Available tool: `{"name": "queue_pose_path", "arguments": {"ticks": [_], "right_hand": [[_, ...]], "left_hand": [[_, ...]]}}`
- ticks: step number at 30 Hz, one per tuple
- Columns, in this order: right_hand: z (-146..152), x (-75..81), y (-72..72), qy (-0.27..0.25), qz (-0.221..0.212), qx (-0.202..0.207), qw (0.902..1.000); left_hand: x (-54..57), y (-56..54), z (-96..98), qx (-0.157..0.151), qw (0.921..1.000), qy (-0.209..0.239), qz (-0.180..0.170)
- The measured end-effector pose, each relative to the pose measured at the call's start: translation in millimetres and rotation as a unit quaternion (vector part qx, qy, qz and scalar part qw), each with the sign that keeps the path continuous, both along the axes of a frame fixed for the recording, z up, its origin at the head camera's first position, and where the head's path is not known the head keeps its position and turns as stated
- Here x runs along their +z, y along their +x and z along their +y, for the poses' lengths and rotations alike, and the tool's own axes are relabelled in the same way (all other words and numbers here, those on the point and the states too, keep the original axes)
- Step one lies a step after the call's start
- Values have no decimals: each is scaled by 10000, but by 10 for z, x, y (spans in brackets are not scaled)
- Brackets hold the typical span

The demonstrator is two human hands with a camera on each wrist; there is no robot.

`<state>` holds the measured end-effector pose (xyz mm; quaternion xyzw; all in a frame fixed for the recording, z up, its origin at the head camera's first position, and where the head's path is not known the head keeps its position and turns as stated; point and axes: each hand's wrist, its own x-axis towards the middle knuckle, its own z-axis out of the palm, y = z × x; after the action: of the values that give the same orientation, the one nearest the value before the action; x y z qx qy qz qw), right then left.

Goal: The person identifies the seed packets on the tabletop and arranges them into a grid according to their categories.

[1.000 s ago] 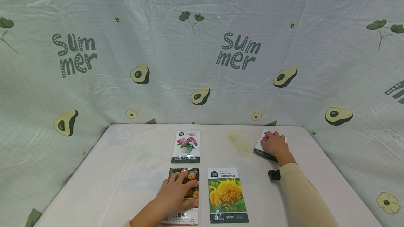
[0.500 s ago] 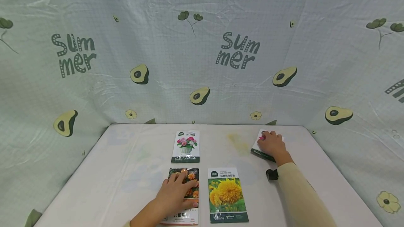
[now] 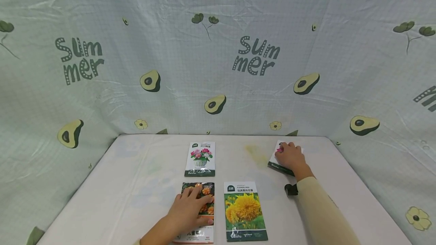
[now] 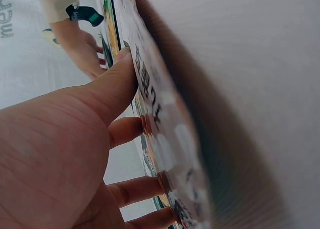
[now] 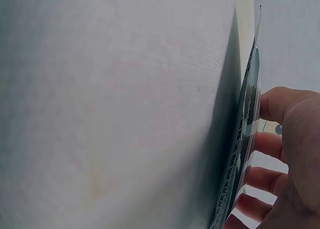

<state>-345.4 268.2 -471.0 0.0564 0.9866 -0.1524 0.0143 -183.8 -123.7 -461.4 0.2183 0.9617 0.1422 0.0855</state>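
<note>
My left hand (image 3: 186, 211) rests with spread fingers on a marigold seed packet (image 3: 206, 228) at the table's near middle. Its orange flowers show between the fingers, and in the left wrist view the thumb and fingertips touch the packet's face. At the back right, my right hand (image 3: 290, 157) lies over another seed packet (image 3: 281, 168), white with a dark green bottom band and a bit of pink flower showing. Seen from the right wrist, spaced fingertips (image 5: 257, 171) press on the face of this packet, which sits at a slant on the table. The hand covers most of its picture.
A sunflower seed packet (image 3: 246, 211) lies just right of the marigold one. Behind the marigold packet is a white packet (image 3: 200, 159) picturing pink flowers in a pot. A small black device (image 3: 291, 189) sits at the right wrist. Patterned cloth (image 3: 170, 105) hangs behind the table (image 3: 143, 192).
My right hand has slid the slanted packet a little to the left across the back right of the table. The left hand has stayed in place on the marigold packet.
</note>
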Motion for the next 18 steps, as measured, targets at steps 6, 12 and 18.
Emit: {"name": "queue_pose_path", "arguments": {"ticks": [6, 12, 18], "right_hand": [[-21, -24, -17, 71, -9, 20, 10000], [-64, 1, -5, 53, -53, 84, 9999], [-113, 28, 17, 76, -36, 159, 9998]], "left_hand": [[-1, 6, -3, 8, 10000, 12, 8], [-6, 9, -1, 2, 10000, -1, 5], [-7, 18, -1, 8, 10000, -3, -17]]}}
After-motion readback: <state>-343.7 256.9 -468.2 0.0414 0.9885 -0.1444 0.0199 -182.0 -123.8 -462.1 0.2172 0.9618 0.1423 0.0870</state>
